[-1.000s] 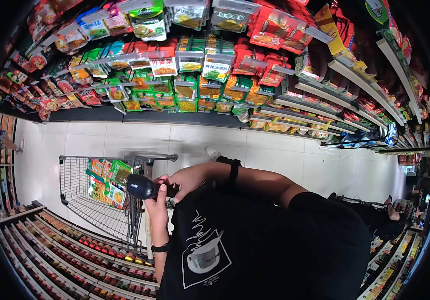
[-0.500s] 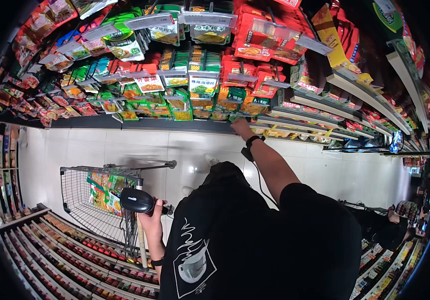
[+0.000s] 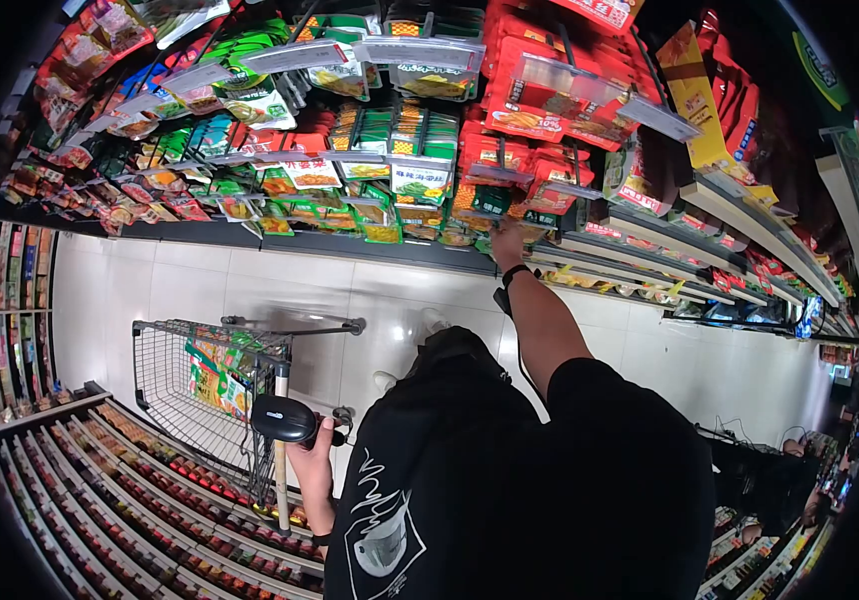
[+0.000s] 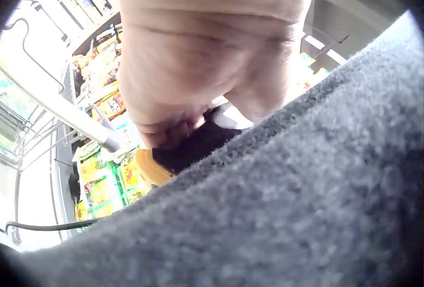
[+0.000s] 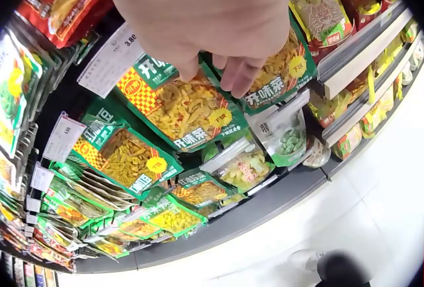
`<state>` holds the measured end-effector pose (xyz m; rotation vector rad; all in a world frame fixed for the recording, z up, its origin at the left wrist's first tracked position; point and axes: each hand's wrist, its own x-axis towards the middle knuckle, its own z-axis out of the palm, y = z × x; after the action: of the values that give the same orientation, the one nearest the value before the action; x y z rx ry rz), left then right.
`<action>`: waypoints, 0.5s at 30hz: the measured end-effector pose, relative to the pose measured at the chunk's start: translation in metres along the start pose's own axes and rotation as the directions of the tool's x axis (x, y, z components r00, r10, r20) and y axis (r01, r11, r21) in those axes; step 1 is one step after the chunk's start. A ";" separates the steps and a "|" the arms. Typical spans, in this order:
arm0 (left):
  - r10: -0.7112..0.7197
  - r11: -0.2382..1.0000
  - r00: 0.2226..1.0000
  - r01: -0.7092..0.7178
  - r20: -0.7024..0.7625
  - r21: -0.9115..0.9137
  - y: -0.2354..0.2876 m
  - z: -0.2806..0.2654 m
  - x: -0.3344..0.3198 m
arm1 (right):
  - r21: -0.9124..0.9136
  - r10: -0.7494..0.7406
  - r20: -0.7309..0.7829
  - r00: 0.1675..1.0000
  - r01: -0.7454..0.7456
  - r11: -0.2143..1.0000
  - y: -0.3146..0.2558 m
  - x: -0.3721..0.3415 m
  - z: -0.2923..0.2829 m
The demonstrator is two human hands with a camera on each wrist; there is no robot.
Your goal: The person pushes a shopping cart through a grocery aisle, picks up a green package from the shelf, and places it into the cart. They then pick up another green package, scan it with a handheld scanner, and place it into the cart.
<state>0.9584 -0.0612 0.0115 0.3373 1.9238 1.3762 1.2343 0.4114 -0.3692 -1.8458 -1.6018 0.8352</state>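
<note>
My left hand [image 3: 315, 463] grips the handle of a black, round-headed device [image 3: 285, 418] beside the cart handle; in the left wrist view, the hand [image 4: 209, 55] hides most of its dark grip [image 4: 199, 142]. At the lower hanging rows, my right hand [image 3: 510, 243] reaches in. The right wrist view shows that hand [image 5: 205, 15] with thumb and curled fingers around the upper right edge of a green packet of yellow shredded food [image 5: 185, 111]. A similar green packet [image 5: 281, 68] hangs right beside the fingers.
A wire cart [image 3: 165, 385] with several colourful packets [image 3: 215, 385] stands at left. Shelves [image 3: 150, 500] line the lower left. Red packets [image 3: 530, 100] hang above my right hand, and metal shelf edges [image 5: 368, 55] lie to its right. Another person [image 3: 765, 485] is at far right.
My right hand has left the device beside my left hand and reached across to the hanging packets, where it has taken hold of a green one. The left hand keeps the device near the cart.
</note>
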 end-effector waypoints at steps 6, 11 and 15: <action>-0.092 0.996 0.996 0.092 0.001 0.024 -0.008 -0.002 -0.007 | 0.000 0.033 -0.011 0.999 -0.033 0.999 0.001 0.004 0.004; -0.075 0.996 0.997 0.075 -0.019 0.042 -0.008 0.000 -0.010 | 0.028 -0.120 -0.066 0.991 0.122 0.992 0.000 0.009 0.004; -0.053 0.998 0.998 0.054 -0.027 0.012 -0.011 0.001 -0.012 | 0.058 -0.051 -0.059 0.997 0.054 0.997 0.003 0.012 0.005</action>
<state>0.9696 -0.0714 0.0061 0.2724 1.9504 1.3407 1.2333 0.4232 -0.3760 -1.7629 -1.5659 0.7909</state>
